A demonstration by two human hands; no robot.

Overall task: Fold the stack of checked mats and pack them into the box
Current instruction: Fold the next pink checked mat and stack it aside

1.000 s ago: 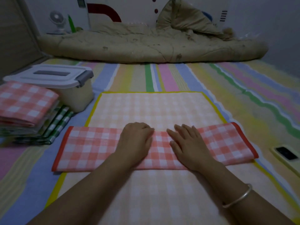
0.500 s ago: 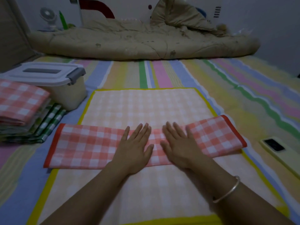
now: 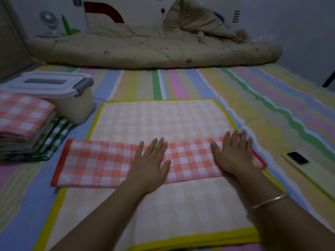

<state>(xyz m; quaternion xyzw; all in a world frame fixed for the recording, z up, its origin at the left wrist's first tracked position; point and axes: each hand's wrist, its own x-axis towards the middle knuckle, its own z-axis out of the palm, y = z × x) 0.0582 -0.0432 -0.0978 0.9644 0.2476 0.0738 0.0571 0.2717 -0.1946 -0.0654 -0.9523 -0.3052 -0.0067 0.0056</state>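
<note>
A red checked mat (image 3: 101, 163), folded into a long strip, lies across a larger pale mat with a yellow border (image 3: 163, 120). My left hand (image 3: 150, 163) presses flat on the strip's middle, fingers straight. My right hand (image 3: 233, 154) lies flat on the strip's right end, fingers spread. At the left sits a stack of folded mats (image 3: 23, 124), red checked on top and green checked beneath. Behind the stack stands a white plastic box (image 3: 72, 107) with its grey-latched lid closed.
Everything lies on a striped, many-coloured sheet (image 3: 244, 98). A phone (image 3: 299, 158) rests at the right. A rumpled beige quilt (image 3: 154, 49) runs along the back, with a small fan (image 3: 49, 22) behind it at the far left.
My right hand has slid rightward along the strip to its right end. My left hand stays flat near the middle. The camera has shifted slightly.
</note>
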